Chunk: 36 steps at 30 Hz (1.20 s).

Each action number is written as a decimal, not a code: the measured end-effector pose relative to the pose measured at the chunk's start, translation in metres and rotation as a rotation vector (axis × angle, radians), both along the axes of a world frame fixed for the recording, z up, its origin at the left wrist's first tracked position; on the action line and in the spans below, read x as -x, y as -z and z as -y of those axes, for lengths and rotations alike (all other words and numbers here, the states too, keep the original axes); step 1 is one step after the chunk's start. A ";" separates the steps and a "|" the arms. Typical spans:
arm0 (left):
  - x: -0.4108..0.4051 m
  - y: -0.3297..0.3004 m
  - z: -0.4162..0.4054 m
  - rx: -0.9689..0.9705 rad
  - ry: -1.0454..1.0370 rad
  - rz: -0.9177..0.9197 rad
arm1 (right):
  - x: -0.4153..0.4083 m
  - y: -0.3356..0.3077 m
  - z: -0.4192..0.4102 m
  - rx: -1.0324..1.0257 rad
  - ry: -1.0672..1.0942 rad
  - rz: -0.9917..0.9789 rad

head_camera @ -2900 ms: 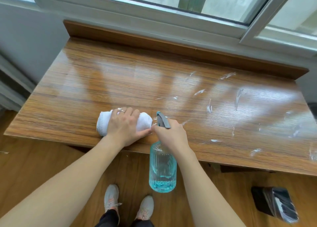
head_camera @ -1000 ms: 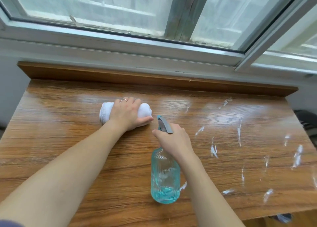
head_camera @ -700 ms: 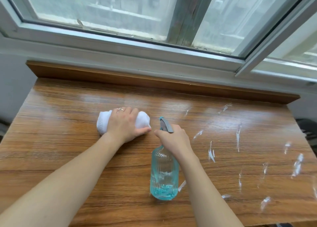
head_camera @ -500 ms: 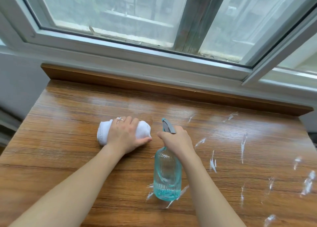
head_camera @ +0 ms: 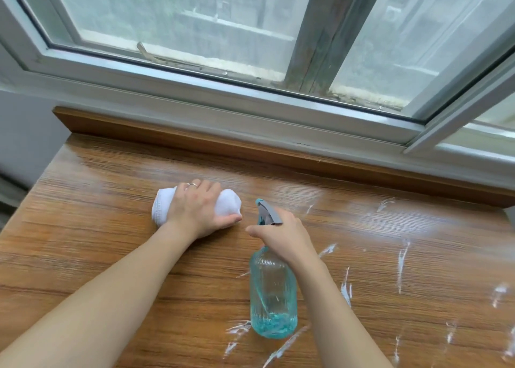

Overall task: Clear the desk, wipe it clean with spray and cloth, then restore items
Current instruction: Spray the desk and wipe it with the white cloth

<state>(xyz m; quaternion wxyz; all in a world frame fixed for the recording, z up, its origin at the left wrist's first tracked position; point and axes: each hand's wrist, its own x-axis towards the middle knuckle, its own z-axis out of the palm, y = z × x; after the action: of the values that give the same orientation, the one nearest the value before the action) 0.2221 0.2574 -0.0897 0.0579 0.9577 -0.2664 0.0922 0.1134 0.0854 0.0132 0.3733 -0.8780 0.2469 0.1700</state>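
Observation:
A wooden desk point(head_camera: 106, 256) stands under a window. My left hand point(head_camera: 199, 210) lies over a rolled white cloth point(head_camera: 163, 207) and grips it against the desk top, left of centre. My right hand point(head_camera: 284, 235) holds the neck and grey trigger head of a ribbed teal spray bottle point(head_camera: 273, 292), which hangs just above the desk with a little blue liquid at its bottom. The nozzle points away from me toward the window. White streaks of foam point(head_camera: 401, 264) lie over the right half of the desk and near the bottle's base.
A raised wooden ledge point(head_camera: 250, 147) runs along the desk's back edge below the white window frame point(head_camera: 195, 89). A grey wall point(head_camera: 22, 133) is at the left.
My view has risen from the desk's front edge toward the window. Both hands have moved farther onto the desk with cloth and bottle. New white streaks appeared near the bottle's base.

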 end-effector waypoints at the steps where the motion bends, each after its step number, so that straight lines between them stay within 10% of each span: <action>1: -0.008 0.000 0.003 -0.006 0.004 -0.003 | -0.002 0.001 0.001 -0.006 0.003 0.009; 13: -0.047 -0.007 0.014 -0.031 0.044 -0.014 | -0.003 0.012 0.015 -0.409 0.076 -0.025; 36: -0.072 -0.010 0.038 -0.050 0.049 -0.006 | -0.008 0.028 0.028 -0.279 0.095 0.054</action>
<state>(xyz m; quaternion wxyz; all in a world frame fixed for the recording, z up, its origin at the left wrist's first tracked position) 0.2940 0.2191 -0.0797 0.0371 0.9523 -0.2918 0.0810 0.1210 0.0578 -0.0151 0.5059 -0.8090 0.2522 0.1611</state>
